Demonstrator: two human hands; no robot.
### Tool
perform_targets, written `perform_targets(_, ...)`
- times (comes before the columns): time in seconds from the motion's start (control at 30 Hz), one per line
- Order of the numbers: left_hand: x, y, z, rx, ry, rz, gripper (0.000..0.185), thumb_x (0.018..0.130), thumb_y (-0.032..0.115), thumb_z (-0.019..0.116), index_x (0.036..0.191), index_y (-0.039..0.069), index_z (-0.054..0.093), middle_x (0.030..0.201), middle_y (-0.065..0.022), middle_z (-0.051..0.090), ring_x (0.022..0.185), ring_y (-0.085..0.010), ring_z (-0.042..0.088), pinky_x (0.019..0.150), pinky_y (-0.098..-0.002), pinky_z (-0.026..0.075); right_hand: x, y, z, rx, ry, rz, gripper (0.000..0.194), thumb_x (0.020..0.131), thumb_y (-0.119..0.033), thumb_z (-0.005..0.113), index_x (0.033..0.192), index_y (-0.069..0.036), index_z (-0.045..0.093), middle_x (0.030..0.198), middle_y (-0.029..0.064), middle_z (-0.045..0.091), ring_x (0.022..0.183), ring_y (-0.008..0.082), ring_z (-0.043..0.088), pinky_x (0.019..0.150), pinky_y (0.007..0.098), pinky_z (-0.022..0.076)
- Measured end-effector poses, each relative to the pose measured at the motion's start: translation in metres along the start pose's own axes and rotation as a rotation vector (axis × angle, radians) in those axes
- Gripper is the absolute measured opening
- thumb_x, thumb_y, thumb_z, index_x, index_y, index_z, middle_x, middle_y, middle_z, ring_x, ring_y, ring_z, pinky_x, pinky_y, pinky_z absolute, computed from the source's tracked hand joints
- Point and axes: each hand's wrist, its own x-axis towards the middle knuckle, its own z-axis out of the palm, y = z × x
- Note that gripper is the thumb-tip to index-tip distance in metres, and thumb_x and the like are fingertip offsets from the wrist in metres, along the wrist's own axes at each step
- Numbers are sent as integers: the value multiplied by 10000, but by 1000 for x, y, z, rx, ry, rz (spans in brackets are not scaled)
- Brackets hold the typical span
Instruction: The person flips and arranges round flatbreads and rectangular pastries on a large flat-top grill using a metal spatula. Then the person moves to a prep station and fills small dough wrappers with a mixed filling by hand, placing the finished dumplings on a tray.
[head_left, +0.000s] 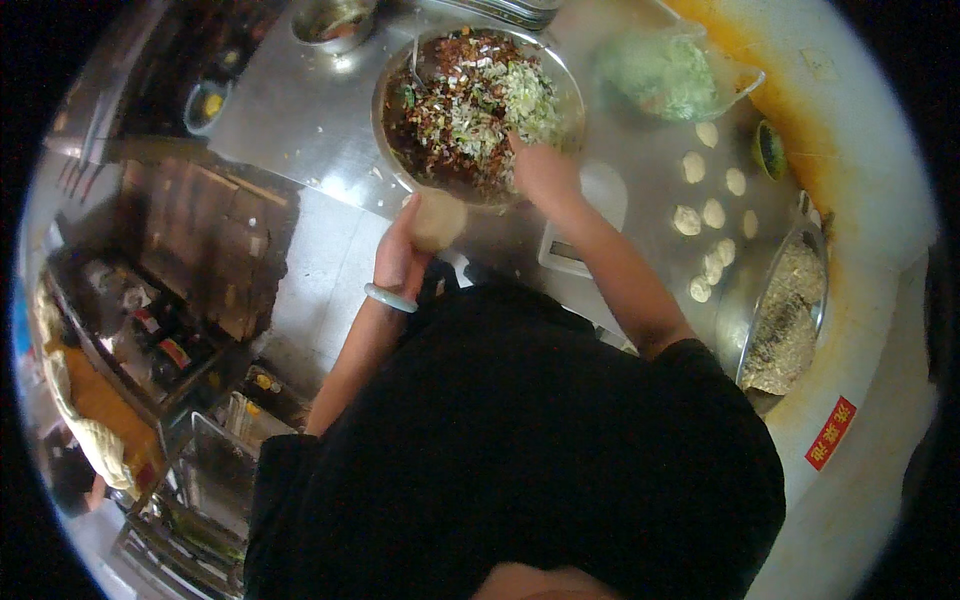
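A thin round dough wrapper (441, 220) lies across the fingers of my left hand (397, 251), just off the near rim of a large steel bowl (384, 150). The bowl holds a filling of dark reddish bits mixed with chopped white and pale green vegetable (529, 94). A metal utensil handle (415, 64) leans inside its left wall. My right hand (547, 176) reaches over the near right rim, its fingertips at the filling; whether they hold anything cannot be made out. Under my right forearm sits a white kitchen scale (559, 253).
Several small dough pieces (694, 166) dot the steel table at the right. Behind them sits a green-tinted plastic bag (660, 71). A metal tray of grainy food (787, 315) stands by the wall. A smaller steel bowl (330, 30) is at the upper left.
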Motion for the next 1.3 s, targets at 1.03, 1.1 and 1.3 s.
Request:
perform_targets(1.03,-2,7,-8,-103,-112,-45,578,914,438,317,1263,-22,345,1242,-158,451,1152,-275,437,999,-372,321,-35,28,38,709,-94,-426,391,806,-100,487,1186,-181,533,589,105,520,495,176,482,489,292,392)
perform_targets(1.1,3,4,-10,-61,-95,-15,555,925,420,294,1267,-15,341,1247,-158,445,1157,-282,432,1003,-386,318,-40,37,42,854,-205,-370,403,812,-99,498,1202,-198,520,567,85,486,483,133,442,478,254,370)
perform_targets(1.3,12,17,15,-247,-77,-74,503,941,379,250,1251,-2,360,1234,-165,452,1144,-310,439,990,-425,337,-101,-9,17,513,310,-411,408,792,-141,490,1171,-282,542,660,109,523,531,272,529,497,370,444)
